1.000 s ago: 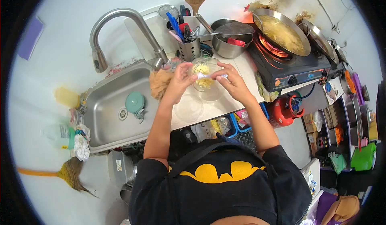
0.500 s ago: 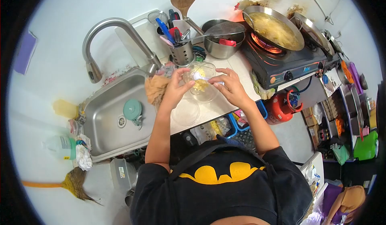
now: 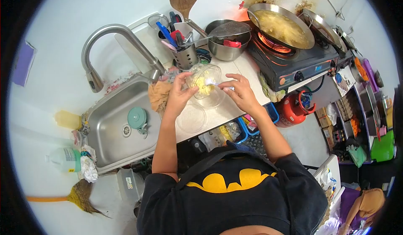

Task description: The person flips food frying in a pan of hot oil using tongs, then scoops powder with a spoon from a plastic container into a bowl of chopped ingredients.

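Note:
My left hand (image 3: 179, 95) is closed on the rim of a small clear bowl (image 3: 213, 70), tilted over the counter. Pale yellow chopped bits (image 3: 203, 88) lie inside it. Between the fingers of my right hand (image 3: 240, 93) is a whitish spoon (image 3: 211, 82), its head among the bits. Below the tilted bowl, a second clear container (image 3: 217, 99) seems to stand on the counter; its outline is partly hidden. A clear round lid (image 3: 191, 119) rests nearer to me.
Left of my hands is a steel sink (image 3: 109, 142) with a tan cloth (image 3: 159, 96) on its edge. A utensil holder (image 3: 186, 58) and steel pot (image 3: 226, 52) stand behind. At right, a wok of bubbling oil (image 3: 283, 27) sits over a glowing burner (image 3: 275, 44).
The clear bowl has tipped further, and the yellow bits have gathered lower around the spoon. My left hand has shifted slightly left. The whole view has moved a little.

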A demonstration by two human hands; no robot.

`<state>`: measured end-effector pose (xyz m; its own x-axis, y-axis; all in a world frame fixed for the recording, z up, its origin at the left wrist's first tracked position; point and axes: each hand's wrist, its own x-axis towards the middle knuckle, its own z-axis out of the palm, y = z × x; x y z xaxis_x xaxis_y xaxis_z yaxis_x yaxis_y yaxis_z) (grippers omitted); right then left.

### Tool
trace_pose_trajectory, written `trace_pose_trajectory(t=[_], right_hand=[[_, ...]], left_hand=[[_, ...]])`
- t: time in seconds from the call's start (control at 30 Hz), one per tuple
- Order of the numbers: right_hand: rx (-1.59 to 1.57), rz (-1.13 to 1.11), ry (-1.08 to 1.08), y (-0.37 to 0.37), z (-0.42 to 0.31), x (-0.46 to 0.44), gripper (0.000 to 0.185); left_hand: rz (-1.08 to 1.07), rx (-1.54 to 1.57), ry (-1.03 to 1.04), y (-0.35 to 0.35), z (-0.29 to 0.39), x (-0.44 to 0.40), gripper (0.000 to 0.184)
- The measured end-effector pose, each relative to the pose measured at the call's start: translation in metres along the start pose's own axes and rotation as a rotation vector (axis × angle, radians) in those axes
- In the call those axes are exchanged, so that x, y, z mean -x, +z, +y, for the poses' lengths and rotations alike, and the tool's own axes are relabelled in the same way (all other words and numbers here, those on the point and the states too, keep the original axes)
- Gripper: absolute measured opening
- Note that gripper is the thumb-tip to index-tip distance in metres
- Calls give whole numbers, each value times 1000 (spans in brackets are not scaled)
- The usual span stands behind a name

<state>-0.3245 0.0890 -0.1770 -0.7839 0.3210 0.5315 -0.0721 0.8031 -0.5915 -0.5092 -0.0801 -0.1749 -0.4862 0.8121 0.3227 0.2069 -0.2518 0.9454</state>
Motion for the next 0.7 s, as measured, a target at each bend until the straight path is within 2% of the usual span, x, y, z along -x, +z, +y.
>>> trace_pose_trajectory(t=[0.27, 0.37, 0.47, 0.7], right_hand=[[2, 167, 82, 17, 15, 1, 22], [-188, 147, 124, 22, 19, 8, 19], [-222, 178, 127, 22, 17, 14, 20], [-132, 110, 96, 21, 6, 6, 21]], left_hand=[[8, 31, 22, 2, -17, 0, 51], [20, 49, 44, 0, -24, -1, 52], [26, 86, 22, 0, -22, 0, 53], [24, 81, 21, 2, -26, -2, 54]])
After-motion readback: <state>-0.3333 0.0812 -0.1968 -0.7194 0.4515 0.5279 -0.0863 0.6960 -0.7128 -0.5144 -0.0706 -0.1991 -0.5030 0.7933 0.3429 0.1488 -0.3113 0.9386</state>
